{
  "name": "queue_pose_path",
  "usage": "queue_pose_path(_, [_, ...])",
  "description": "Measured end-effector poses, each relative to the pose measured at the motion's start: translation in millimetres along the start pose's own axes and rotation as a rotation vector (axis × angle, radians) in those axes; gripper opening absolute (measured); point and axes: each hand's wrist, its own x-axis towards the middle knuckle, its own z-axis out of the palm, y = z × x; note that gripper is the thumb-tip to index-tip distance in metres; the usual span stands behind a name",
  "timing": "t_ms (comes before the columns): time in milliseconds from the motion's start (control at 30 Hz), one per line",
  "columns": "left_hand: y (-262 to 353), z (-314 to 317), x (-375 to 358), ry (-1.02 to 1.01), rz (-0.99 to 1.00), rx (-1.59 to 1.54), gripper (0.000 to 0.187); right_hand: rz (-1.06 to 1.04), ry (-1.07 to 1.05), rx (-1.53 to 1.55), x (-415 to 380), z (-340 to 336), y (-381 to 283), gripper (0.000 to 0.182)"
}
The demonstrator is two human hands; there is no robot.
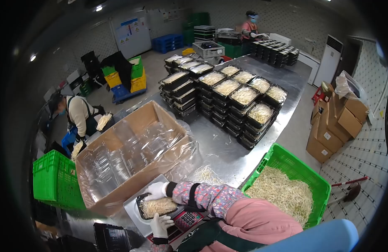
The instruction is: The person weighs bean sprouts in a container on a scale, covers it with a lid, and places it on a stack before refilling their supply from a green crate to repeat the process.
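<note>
A black plastic tray of bean sprouts (159,207) sits on the silver plate of a weighing scale (131,206) with a red keypad panel (188,219). My right hand (156,191), in a white glove, reaches over the tray's far edge with its fingers bent down onto the rim at the corner. On the near side, my left hand (161,225), also gloved, is beside the tray, fingers apart and pointing at it. A few loose bean sprouts (208,174) lie on the metal table beyond my right forearm.
A carton of clear plastic lids (166,153) stands beyond the scale. A green crate (317,180) heaped with sprouts is at right. Stacked filled trays (227,88) occupy the metal table (286,80). Black trays (112,237) lie near left. One co-worker (78,113) bends at left; another (249,29) stands behind.
</note>
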Motion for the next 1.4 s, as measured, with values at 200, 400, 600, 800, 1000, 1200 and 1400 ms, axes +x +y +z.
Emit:
queue_pose_path(200, [7.1, 32.5, 3.1, -0.213, 0.014, 0.177, 0.051, 0.101, 0.385, 0.572, -104.8, 22.8, 78.8, 0.039])
queue_pose_path(400, [34.0, 45.3, 15.9, -0.208, 0.111, 0.192, 0.045, 0.301, 1.393, 0.545, -276.1, -51.2, 137.0, 0.03])
queue_pose_path(600, [45.2, 85.1, 23.1, -0.243, 0.132, 0.192, 0.034, 0.333, 2.165, 0.508, -414.8, -153.2, 231.8, 0.031])
queue_pose_path(800, [51.5, 105.7, 25.7, -0.269, 0.199, 0.219, 0.033, 0.749, 2.232, 0.383, -447.4, -184.1, 323.3, 0.037])
queue_pose_path(1000, [78.5, 55.9, -5.6, 0.022, 0.5, 0.358, 0.032, 0.543, 2.203, 0.975, -430.7, -179.8, 245.8, 0.072])
queue_pose_path(1200, [113.5, -84.6, -66.2, 1.145, 1.013, 1.063, 0.062, 0.284, 2.24, 0.836, -384.0, -81.6, 225.0, 0.046])
queue_pose_path(1400, [92.3, -179.7, -122.0, 1.656, 0.719, 1.705, 0.06, 0.375, 1.937, 0.999, -309.4, -17.8, 197.7, 0.046])
